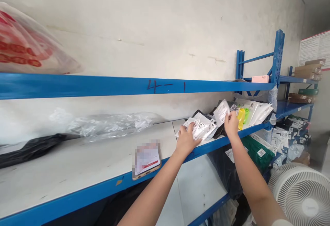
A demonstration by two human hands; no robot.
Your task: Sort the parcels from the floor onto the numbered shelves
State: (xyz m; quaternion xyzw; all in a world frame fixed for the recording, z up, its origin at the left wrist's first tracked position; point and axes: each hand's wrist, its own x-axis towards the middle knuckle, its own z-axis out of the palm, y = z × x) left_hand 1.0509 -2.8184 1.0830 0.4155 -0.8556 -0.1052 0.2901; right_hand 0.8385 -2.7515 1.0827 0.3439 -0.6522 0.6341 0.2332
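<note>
A row of mailing parcels leans along the shelf. My left hand (187, 139) rests with its fingers apart on the near white parcels (203, 125), whose labels read 3011 and 3010. Whether its fingertips grip one of them is hard to see. To the right, my right hand (231, 124) is closed on the edge of a small white parcel (221, 112), raised and tilted above its neighbours. Beyond that hand stand a yellow parcel (241, 117) and more white parcels (261, 113). Dark parcels are partly hidden behind the white ones.
A phone (147, 159) lies at the shelf's front edge. Clear plastic wrap (118, 126) and a black bag (31, 148) lie to the left. The blue upper beam (116, 86) crosses above my hands. Below are a green parcel (257, 152) and a white fan (303, 195).
</note>
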